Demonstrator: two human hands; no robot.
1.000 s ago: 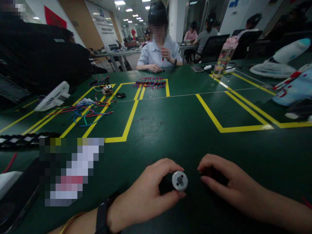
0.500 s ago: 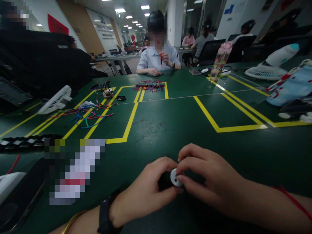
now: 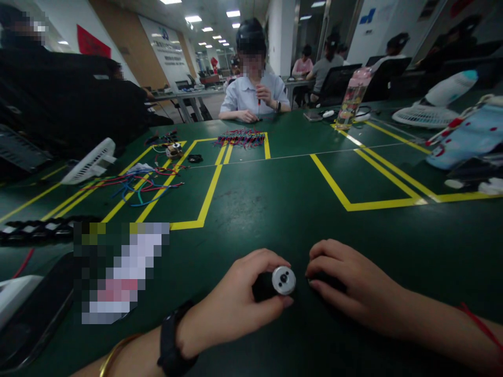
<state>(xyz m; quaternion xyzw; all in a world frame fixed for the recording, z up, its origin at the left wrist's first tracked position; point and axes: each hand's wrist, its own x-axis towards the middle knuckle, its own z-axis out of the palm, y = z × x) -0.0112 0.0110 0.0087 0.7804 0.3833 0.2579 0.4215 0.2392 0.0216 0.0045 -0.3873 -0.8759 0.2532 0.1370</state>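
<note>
My left hand is closed around a small cylindrical motor, thumb below and fingers above. Its round silver end face is turned toward me, with a dark centre and small holes around it. The rest of its body is dark and partly hidden in my palm. A short gap to the right of the motor, my right hand rests low over the table with curled fingers, thumb and fingertips pinched together. A tiny dark bit seems to show at those fingertips, too small to name.
The green table carries yellow tape lines. Loose coloured wires and a white fan lie left. A wire bundle is before a person holding a screwdriver. A bottle and another fan stand right.
My right hand has pulled away from the motor to the right, baring its whole end face. My left hand keeps hold of the motor, nearly in place.
</note>
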